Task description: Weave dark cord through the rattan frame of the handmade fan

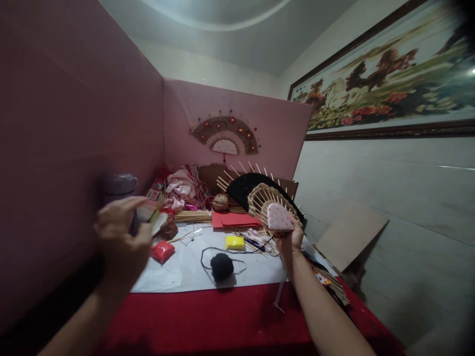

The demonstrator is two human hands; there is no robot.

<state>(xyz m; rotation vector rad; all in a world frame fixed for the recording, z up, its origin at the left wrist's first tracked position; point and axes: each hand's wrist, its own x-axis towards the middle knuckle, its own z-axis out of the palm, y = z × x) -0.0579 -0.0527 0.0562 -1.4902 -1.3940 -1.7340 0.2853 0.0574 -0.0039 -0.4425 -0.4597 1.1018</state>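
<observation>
My right hand [291, 238] grips a woven fan [256, 190] by its base. The fan has bare sticks along its outer edge, a black yarn band, a tan openwork band and a half-round white patch with pink spots. A black yarn ball [221, 267] lies on the white sheet, and its strand runs toward the fan. My left hand [124, 237] is raised on the left, blurred, with thumb and fingers apart. A thin green-yellow strip [156, 211] shows by its fingertips; whether they touch is unclear.
Yellow [235, 243] and red [162, 251] packets, red paper [235, 221], a stick bundle [193, 216] and a twine ball [220, 202] lie on the table. Pink cloth [181, 184] is heaped behind. A finished fan [226, 133] hangs on the pink panel [274, 118].
</observation>
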